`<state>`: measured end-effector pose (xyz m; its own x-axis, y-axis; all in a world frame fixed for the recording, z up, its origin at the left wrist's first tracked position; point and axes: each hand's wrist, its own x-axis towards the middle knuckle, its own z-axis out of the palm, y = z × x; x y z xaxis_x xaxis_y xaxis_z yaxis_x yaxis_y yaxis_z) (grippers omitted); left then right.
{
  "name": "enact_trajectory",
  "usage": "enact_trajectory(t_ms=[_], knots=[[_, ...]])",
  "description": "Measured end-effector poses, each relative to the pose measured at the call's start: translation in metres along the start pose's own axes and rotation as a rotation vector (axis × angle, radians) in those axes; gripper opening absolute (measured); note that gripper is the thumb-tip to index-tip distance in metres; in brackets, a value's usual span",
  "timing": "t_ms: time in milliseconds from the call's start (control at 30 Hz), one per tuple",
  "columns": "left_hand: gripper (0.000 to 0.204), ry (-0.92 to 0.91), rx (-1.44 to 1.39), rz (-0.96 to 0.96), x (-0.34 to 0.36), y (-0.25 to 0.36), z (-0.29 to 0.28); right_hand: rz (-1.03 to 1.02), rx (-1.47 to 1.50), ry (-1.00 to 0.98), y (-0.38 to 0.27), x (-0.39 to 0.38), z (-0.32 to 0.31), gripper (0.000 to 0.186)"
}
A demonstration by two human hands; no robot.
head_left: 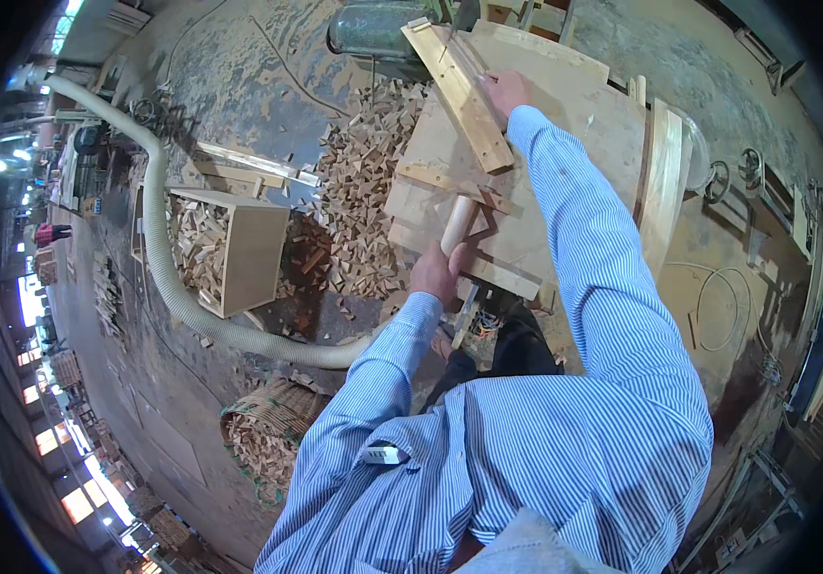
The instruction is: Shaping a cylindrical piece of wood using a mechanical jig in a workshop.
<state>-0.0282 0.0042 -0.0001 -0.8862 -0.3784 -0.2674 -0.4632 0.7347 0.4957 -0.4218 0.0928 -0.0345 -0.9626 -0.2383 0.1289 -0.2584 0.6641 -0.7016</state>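
Observation:
In front of me is a pale wooden work table (584, 143). My left hand (436, 272) is closed around the near end of a pale round wooden piece (458, 226), which points away from me at the table's near left part. A flat wooden crosspiece (455, 184) lies just beyond it. My right arm reaches far across the table. There my right hand (506, 93) is curled beside the far part of a long wooden bar (459, 96) that lies aslant. What its fingers hold, if anything, is hidden.
Wood offcuts (373, 182) are heaped on the floor left of the table. Beyond the heap stand an offcut-filled wooden box (256, 253) and a ribbed hose (156, 206). A woven basket (268, 421) sits nearer. Long boards (662, 182) flank the table's right side; a green machine (378, 31) stands at the far end.

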Motion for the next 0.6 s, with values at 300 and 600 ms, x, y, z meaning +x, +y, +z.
enact_trajectory(t_ms=[300, 600], knots=[[0.060, 0.001, 0.009, 0.033, 0.010, 0.010, 0.011, 0.059, -0.079, -0.025, 0.009, -0.014, -0.032, 0.040], [0.065, -0.134, -0.130, -0.165, -0.018, -0.027, -0.003, 0.060, -0.081, -0.195, -0.036, -0.070, -0.032, 0.058]])
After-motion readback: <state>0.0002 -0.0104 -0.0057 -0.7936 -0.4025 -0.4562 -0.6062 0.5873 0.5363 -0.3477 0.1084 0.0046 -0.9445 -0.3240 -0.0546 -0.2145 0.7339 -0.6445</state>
